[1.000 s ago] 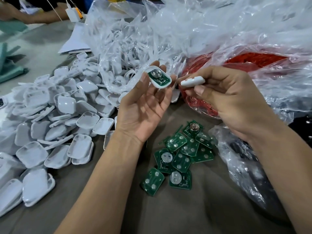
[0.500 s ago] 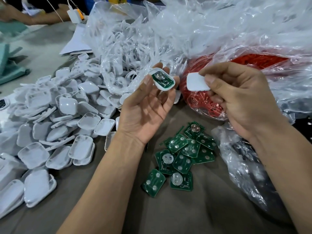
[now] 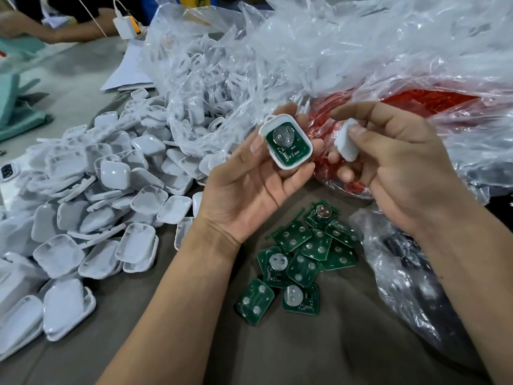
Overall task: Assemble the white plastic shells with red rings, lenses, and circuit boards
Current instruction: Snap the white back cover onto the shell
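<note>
Holding, with left hand [image 3: 247, 187] palm up and thumb and fingertips curled at its edges, 1 white shell [image 3: 287, 140] carrying a green circuit board [image 3: 287, 144] face up. Pinching, just right of that shell with right hand [image 3: 388, 162], 1 white cover [image 3: 347, 140]. Lying below that shell on the table [image 3: 319, 354]: loose circuit boards [image 3: 301, 263].

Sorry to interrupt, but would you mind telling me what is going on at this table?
A person is assembling small white cases. The left hand holds a white shell with a green circuit board seated in it, and the right hand pinches a second white shell piece beside it, not yet joined. Loose circuit boards lie on the table below, with a heap of white shells to the left and a bag of red rings behind.
</note>
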Motion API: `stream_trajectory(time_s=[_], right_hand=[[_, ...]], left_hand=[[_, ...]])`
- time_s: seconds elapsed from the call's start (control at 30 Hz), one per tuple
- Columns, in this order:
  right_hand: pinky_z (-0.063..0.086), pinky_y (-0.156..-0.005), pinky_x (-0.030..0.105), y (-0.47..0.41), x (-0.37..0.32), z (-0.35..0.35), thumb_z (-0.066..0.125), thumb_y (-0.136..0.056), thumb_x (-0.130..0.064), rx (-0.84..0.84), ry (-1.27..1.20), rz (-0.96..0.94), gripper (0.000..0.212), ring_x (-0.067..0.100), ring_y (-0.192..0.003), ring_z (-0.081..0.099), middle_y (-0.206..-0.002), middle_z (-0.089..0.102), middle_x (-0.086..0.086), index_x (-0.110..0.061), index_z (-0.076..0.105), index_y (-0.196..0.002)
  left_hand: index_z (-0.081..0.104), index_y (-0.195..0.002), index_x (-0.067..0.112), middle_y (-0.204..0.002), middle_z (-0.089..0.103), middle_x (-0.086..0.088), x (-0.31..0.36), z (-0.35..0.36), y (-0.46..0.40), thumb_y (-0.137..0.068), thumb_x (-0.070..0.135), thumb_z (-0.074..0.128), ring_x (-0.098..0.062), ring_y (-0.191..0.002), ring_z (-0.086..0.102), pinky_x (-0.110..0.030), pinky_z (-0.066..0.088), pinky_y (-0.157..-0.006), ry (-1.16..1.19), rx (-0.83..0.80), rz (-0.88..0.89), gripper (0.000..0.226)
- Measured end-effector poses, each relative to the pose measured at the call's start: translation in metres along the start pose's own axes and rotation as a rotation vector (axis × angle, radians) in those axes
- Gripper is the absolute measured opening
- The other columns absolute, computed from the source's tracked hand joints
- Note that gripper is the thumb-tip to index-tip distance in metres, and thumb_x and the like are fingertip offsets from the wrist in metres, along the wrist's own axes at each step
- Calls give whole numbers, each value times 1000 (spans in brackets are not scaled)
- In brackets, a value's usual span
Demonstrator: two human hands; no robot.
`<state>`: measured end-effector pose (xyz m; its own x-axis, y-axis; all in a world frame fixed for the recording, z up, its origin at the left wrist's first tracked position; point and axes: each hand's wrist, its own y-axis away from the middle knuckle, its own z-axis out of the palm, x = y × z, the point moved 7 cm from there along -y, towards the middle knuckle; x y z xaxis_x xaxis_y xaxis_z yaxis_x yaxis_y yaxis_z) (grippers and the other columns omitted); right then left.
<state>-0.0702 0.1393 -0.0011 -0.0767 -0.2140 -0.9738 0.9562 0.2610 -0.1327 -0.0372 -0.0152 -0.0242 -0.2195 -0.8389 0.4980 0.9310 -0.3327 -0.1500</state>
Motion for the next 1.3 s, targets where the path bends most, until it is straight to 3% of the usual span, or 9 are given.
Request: stream_trajectory(time_s=[0.1, 0.27, 0.43, 0.6, 0.67, 0.77, 0.9, 1.03, 1.3], right_hand=[[51, -57, 19, 0, 2, 2, 70, -91, -11, -48, 29, 26, 13, 18, -76, 60, -86, 70, 6, -10, 75, -102], [57, -63, 22, 0, 2, 0, 83, -82, -8, 4, 279, -45, 31, 12, -78, 71, -91, 76, 3, -14, 70, -109], [44, -43, 21, 1, 13, 4, 73, -97, -14, 12, 368, -8, 12, 17, -56, 64, -70, 70, 3, -19, 65, -103], [53, -55, 26, -2, 15, 5, 53, -106, -11, -16, 314, 16, 19, 18, -63, 61, -72, 69, 2, -21, 69, -102], [60, -61, 33, 0, 13, 10, 56, -106, -7, -50, 286, 21, 18, 23, -68, 70, -83, 75, 5, -19, 69, -109], [58, -49, 32, 3, 9, 9, 69, -96, -2, -24, 254, -13, 28, 26, -67, 75, -93, 78, 9, -17, 65, -120], [41, -40, 19, 2, 4, 4, 72, -94, 0, 31, 203, -39, 24, 17, -52, 58, -84, 76, 8, -19, 72, -109], [34, -37, 22, 2, 3, 6, 65, -98, 2, 9, 136, -12, 25, 17, -53, 54, -83, 72, 7, -15, 70, -115], [45, -46, 11, 6, -4, 8, 78, -83, 7, -8, 103, -53, 37, 3, -58, 63, -86, 75, 3, -12, 69, -113]], left_hand=[[60, -132, 3, -125, 68, -16, -1, 1, -1, -77, 4, 84, -40, -110, 69, -44, 62, -88, 12, -23, -19, 60], [62, -130, 0, -123, 69, -19, -2, 2, 0, -74, 6, 86, -43, -106, 70, -44, 63, -87, -1, -22, -26, 60], [62, -126, -6, -120, 68, -25, -2, 1, 0, -69, 2, 89, -47, -103, 71, -44, 63, -84, 45, 26, -33, 64], [60, -125, -13, -119, 65, -33, -3, 4, 1, -73, -3, 85, -52, -101, 70, -47, 62, -87, 141, 49, -40, 58], [59, -125, -15, -119, 64, -35, -4, 5, 1, -74, -4, 83, -53, -100, 70, -48, 62, -87, 184, 54, -55, 57], [57, -125, -16, -118, 63, -36, -5, 7, 1, -76, -4, 82, -52, -97, 70, -47, 62, -85, 245, 45, -75, 56], [53, -127, -17, -118, 59, -37, -5, 11, 3, -78, -5, 79, -53, -94, 70, -49, 63, -82, 334, 27, -105, 57], [51, -127, -17, -119, 57, -38, -6, 15, 4, -80, -6, 77, -55, -93, 69, -51, 63, -82, 397, -4, -138, 55], [53, -129, -14, -121, 58, -36, -7, 14, 3, -81, -5, 78, -55, -97, 68, -51, 62, -85, 408, -28, -144, 54]])
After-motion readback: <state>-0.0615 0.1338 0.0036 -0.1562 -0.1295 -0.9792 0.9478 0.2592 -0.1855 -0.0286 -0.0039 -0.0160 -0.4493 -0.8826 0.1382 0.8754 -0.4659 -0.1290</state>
